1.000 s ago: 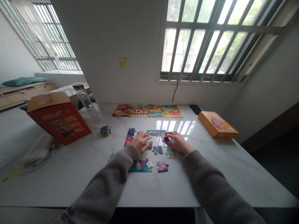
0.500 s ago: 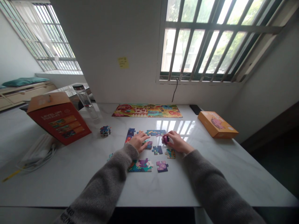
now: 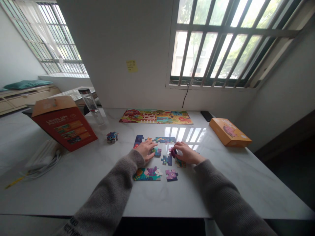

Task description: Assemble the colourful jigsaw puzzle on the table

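Observation:
My left hand (image 3: 146, 149) lies with fingers spread over the left part of a partly joined jigsaw, touching pieces beside a teal-and-purple puzzle piece (image 3: 157, 151). Between the thumb and fingers of my right hand (image 3: 185, 152) is a purple puzzle piece (image 3: 173, 152), held just above the table. A joined strip (image 3: 165, 140) forms the puzzle's far edge. Loose on the table are a dark blue piece (image 3: 167, 160) and a pink-purple piece (image 3: 171, 175). Nearer me lies a joined colourful section (image 3: 148, 174). My right hand partly covers another piece (image 3: 180, 163).
A stack of puzzle pieces (image 3: 112, 137) sits left of the jigsaw. Behind it lies a finished farm-animal puzzle (image 3: 156, 117). A red puzzle box (image 3: 71, 129), a glass bottle (image 3: 90, 101) and cables (image 3: 46, 167) are on the left. An orange box (image 3: 230, 132) and a phone (image 3: 206, 116) are on the right.
My right hand has turned and shifted slightly nearer with the purple piece, now covering part of the piece below it. The left hand stays nearly in place. The view has moved a little.

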A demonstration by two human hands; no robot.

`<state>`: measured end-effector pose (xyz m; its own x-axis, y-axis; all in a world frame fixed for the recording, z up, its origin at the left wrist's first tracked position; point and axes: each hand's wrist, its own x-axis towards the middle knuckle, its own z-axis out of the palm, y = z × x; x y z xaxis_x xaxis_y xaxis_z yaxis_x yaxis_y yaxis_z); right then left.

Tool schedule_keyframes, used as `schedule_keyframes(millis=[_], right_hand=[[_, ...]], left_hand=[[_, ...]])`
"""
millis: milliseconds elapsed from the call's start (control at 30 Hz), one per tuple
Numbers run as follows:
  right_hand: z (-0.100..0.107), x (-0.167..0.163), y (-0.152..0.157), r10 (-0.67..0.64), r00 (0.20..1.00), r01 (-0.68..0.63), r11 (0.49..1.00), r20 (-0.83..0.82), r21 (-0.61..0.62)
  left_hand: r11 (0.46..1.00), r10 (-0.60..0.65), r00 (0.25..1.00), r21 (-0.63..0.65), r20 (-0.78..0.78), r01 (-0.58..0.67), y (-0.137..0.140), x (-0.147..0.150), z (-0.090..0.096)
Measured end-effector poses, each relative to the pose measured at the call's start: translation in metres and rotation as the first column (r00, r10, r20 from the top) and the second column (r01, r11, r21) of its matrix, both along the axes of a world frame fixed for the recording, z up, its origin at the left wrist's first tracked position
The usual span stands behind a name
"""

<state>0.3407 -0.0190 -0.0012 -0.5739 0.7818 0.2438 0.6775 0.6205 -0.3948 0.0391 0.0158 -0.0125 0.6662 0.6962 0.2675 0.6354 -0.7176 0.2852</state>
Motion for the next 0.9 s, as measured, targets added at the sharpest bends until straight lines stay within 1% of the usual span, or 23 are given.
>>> schedule_keyframes(millis=[167, 367, 500, 567, 633, 700, 733, 800, 867, 900], right_hand=[[0.009, -0.006, -0.009, 0.019, 1.0, -0.019, 0.999, 0.019, -0.039], [0.008, -0.01, -0.01, 0.013, 1.0, -0.011, 0.998, 0.026, -0.063], [0.006, -0.01, -0.01, -0.02, 0.999, 0.022, 0.998, 0.03, -0.056], [0.005, -0.011, -0.011, -0.037, 0.999, 0.037, 0.998, 0.002, -0.042], [0.006, -0.016, -0.012, -0.067, 0.994, 0.066, 0.998, -0.082, -0.014], [0.007, -0.026, -0.014, -0.105, 0.965, 0.098, 0.994, -0.24, -0.04], [0.007, -0.033, -0.015, -0.122, 0.935, 0.099, 0.991, -0.334, -0.086], [0.007, -0.048, -0.018, -0.151, 0.848, 0.049, 0.977, -0.509, -0.208], [0.005, -0.06, -0.02, -0.178, 0.772, 0.009, 0.963, -0.61, -0.271], [0.004, -0.064, -0.02, -0.191, 0.746, 0.0, 0.958, -0.637, -0.288]], left_hand=[[0.998, -0.023, 0.997, -0.066, -0.078, 0.018, 0.0, -0.002, 0.0], [0.996, -0.012, 0.999, -0.086, -0.047, 0.008, 0.002, -0.001, 0.0], [0.998, 0.012, 1.0, -0.067, -0.029, -0.014, 0.003, -0.001, 0.0], [0.999, 0.029, 1.0, -0.023, 0.002, -0.029, 0.001, -0.001, 0.003], [0.998, 0.047, 0.997, 0.047, 0.063, -0.05, -0.002, 0.001, 0.008], [0.99, 0.05, 0.99, 0.122, 0.134, -0.066, -0.007, 0.004, 0.015], [0.986, 0.044, 0.986, 0.152, 0.161, -0.069, -0.009, 0.006, 0.018], [0.978, 0.03, 0.98, 0.196, 0.196, -0.069, -0.015, 0.011, 0.022], [0.974, 0.021, 0.981, 0.217, 0.195, -0.065, -0.018, 0.016, 0.023], [0.973, 0.02, 0.983, 0.22, 0.184, -0.062, -0.02, 0.018, 0.023]])
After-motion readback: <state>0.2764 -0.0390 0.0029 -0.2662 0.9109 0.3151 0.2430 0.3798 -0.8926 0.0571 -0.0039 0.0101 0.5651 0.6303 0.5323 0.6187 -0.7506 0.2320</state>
